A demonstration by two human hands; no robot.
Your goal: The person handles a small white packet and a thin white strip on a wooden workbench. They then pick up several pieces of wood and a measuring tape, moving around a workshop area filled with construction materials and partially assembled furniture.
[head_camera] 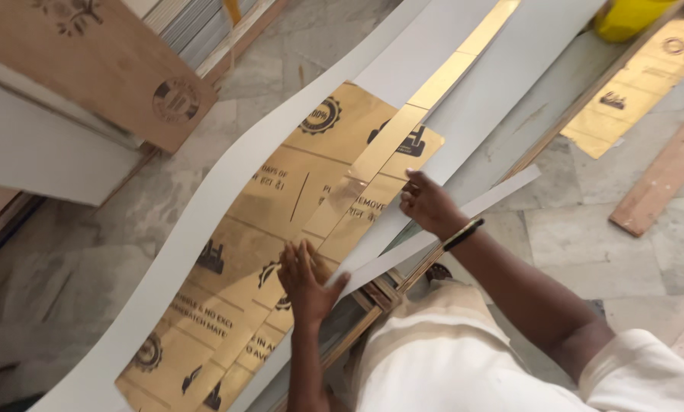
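Observation:
A wide gold sheet with black printed marks [281, 198] lies across a long board on the floor. On top of it runs a narrow gold strip [372, 164], slanting from near me toward the far right. My left hand [305, 278] lies flat, fingers spread, on the near part of the gold strip and sheet. My right hand [427, 204], with a black band at the wrist, presses its fingertips on the sheet's right edge, where a thin white strip [464, 217] passes under it. Neither hand grips anything.
A long white curved strip [204, 221] flanks the gold sheet on the left. Plywood boards [90, 61] lean at the upper left. Another gold sheet [639, 84], a yellow container [624, 19] and a wooden plank [662, 179] lie on the marble floor at right.

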